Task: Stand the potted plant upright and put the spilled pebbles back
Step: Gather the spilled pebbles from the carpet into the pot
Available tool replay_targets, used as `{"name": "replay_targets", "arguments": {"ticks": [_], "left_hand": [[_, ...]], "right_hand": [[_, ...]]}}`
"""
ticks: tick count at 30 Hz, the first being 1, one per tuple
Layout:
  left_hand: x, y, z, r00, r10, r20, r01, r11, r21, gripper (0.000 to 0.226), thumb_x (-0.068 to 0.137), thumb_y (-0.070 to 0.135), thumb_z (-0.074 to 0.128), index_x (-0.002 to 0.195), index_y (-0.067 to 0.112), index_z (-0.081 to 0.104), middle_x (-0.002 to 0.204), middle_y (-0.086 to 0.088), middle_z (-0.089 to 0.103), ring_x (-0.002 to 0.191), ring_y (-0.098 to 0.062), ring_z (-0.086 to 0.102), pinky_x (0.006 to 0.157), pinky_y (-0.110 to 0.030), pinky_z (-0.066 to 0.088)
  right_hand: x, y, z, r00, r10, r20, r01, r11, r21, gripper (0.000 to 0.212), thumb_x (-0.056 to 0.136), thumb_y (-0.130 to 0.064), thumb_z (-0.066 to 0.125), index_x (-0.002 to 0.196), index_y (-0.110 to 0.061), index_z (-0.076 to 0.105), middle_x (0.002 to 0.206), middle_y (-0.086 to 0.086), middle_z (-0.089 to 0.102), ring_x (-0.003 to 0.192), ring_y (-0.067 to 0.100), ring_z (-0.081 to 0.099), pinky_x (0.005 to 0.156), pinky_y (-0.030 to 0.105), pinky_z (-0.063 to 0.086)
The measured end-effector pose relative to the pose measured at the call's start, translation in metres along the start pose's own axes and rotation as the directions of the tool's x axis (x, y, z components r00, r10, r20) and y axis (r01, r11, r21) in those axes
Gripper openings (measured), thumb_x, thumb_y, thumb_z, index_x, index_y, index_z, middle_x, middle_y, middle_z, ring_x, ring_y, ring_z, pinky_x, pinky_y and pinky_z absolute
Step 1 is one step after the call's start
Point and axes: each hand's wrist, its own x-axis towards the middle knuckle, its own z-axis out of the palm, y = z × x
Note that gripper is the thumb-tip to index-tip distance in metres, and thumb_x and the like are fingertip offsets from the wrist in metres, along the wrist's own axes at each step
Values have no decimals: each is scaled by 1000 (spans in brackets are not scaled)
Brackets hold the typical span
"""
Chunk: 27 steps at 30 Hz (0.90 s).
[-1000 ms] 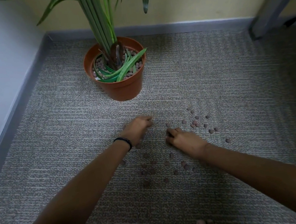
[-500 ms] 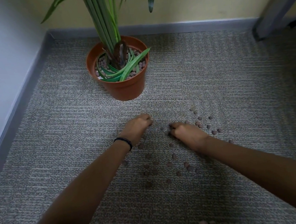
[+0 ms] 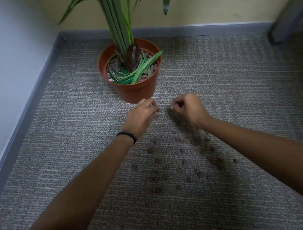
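The potted plant point(image 3: 131, 74) stood upright by the corner. Left hand point(image 3: 141, 116) and right hand point(image 3: 187, 107) hovered just before it, fingers curled closed; contents hidden. Spilled pebbles point(image 3: 183, 161) lay on the carpet point(image 3: 68, 117) behind the hands.

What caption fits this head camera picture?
Both hands, left and right, near the upright pot, pebbles scattered on carpet.
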Motion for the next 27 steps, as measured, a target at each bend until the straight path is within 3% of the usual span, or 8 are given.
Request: {"name": "replay_targets", "arguments": {"ticks": [2,5,8,12,16,20,24,27], "left_hand": [[10,-2,-15,997,27,-74,-28,1000,-14,13,85,1,60,95,4,68,105,-9,64,93,-25,56,68,-37,54],[23,-13,-35,979,-10,-205,7,1000,-14,15,83,-4,60,94,2,69,105,-12,65,98,-27,57,81,-32,49],[28,-29,-49,940,-140,-311,120,989,-82,18,85,-4,57,94,4,70,103,-10,64,100,-24,56,85,-21,37],[27,-39,-51,885,-303,-354,245,949,-198,18,85,-3,57,92,3,72,101,-10,65,99,-22,59,89,-32,48],[27,-38,-51,880,-326,-347,255,938,-235,20,84,-5,57,97,2,72,105,-11,68,99,-21,62,93,-33,50],[23,-33,-49,915,-237,-328,222,972,-82,26,90,6,54,111,11,67,120,-5,63,110,-21,55,90,-32,48],[5,-27,-37,972,72,-222,-50,994,102,35,86,4,58,121,10,58,128,-15,54,113,-29,54,93,-34,47],[-18,-27,-16,980,197,-42,-188,969,163,40,83,6,62,122,8,55,128,-19,54,112,-30,57,97,-39,48]], "right_hand": [[17,-22,-9,992,-65,-112,70,997,43,14,85,2,60,84,-4,73,85,12,74,72,20,65,71,29,55],[41,-54,-18,966,-131,-221,151,986,73,11,84,-5,65,91,-5,73,89,8,74,72,14,63,61,8,46],[60,-77,-20,955,-141,-260,169,982,85,15,83,-9,68,96,-5,73,94,8,74,78,8,60,70,10,45],[72,-90,-15,970,-120,-211,133,990,49,16,85,-8,65,98,-4,73,98,11,73,87,15,65,82,20,48],[77,-90,-13,995,-75,-63,75,997,-8,27,92,-8,55,117,-5,65,125,11,64,118,21,58,105,23,39],[69,-87,-17,985,-142,-97,141,990,-15,36,90,6,45,120,-2,62,134,14,57,128,23,50,113,24,29],[45,-56,-17,942,-230,-245,220,973,-70,39,89,7,45,121,-7,62,136,12,51,127,24,46,113,30,33],[21,-16,-7,959,-235,-159,205,961,-183,37,90,2,49,122,-13,58,135,11,47,124,24,45,110,34,39]]}}
